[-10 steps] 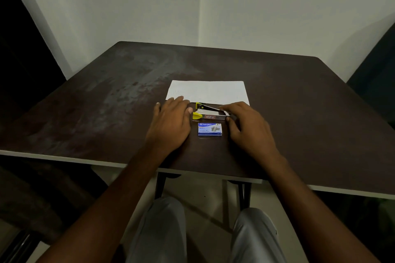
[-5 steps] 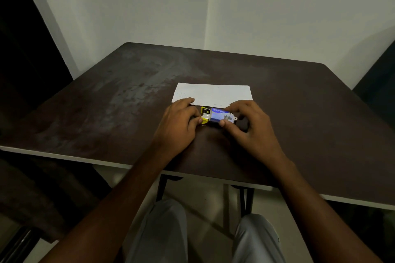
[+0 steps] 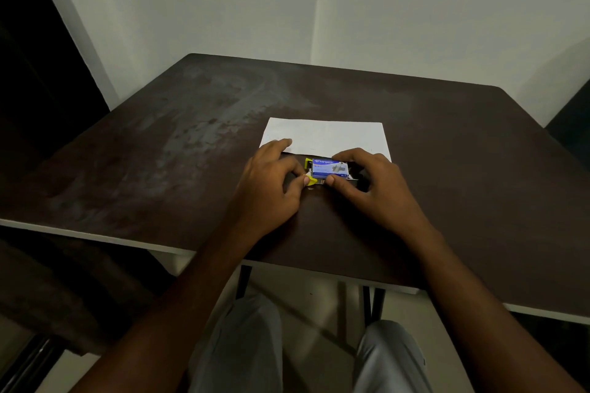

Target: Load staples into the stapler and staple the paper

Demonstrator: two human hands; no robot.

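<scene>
Just below the middle of the frame, both hands meet over the stapler [image 3: 312,181], which lies on the dark bench [image 3: 191,153] against the near edge of the white paper [image 3: 325,135]. Only its yellow end and a sliver of metal show, because the blue staple box [image 3: 329,168] is held directly above it.

The left hand [image 3: 268,183] has its thumb and curled fingers closed on the stapler's yellow end, probably to keep the body from sliding while it is loaded. Its forefinger [image 3: 281,144] stretches out flat onto the lower left corner of the sheet. The right hand [image 3: 380,191] pinches the box, thumb on the near side and fingertips over the far side. This likely brings the staples close to the magazine so that a strip can be taken out.

The box lid carries the brand "kangaro" in white on blue, beside a small picture of a stapler. The finer print beneath is too small to read, and no writing can be made out on the paper.
</scene>
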